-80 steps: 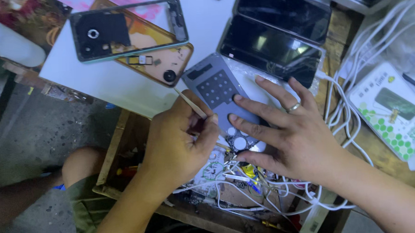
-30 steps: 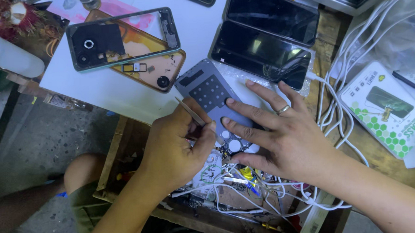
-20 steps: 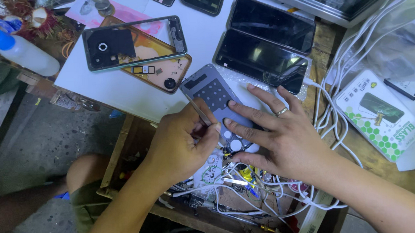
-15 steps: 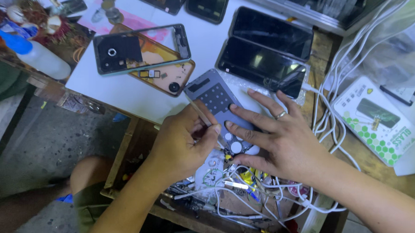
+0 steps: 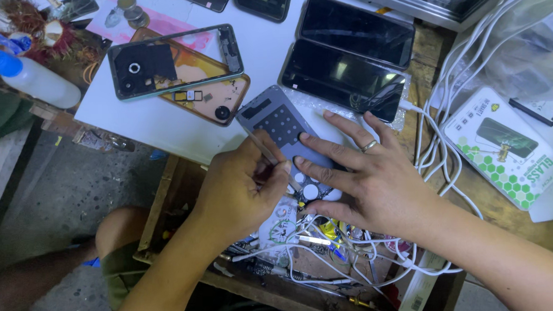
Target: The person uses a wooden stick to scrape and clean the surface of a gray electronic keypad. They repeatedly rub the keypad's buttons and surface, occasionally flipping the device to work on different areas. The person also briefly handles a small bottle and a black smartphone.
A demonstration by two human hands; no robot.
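A grey flat device (image 5: pixel 275 122) with a grid of small holes lies at the near edge of the white table (image 5: pixel 165 125). My right hand (image 5: pixel 366 177) presses down on it with spread fingers, a ring on one finger. My left hand (image 5: pixel 244 190) pinches a thin metal tool (image 5: pixel 259 146), whose lower end runs under my fingers towards round white pads (image 5: pixel 310 191) at the device's near end. The tool's tip is hidden between my hands.
Two dark phones (image 5: pixel 347 76) lie side by side behind the device. A phone frame over an orange back cover (image 5: pixel 182 73) sits to the left. White cables (image 5: pixel 447 137) trail on the right beside a boxed screen protector (image 5: pixel 509 144). An open drawer of wires (image 5: pixel 316 252) is below.
The view has shifted, so the table appears lower and further right in frame. Both hands stay on the grey device, with the left hand still working the thin tool.
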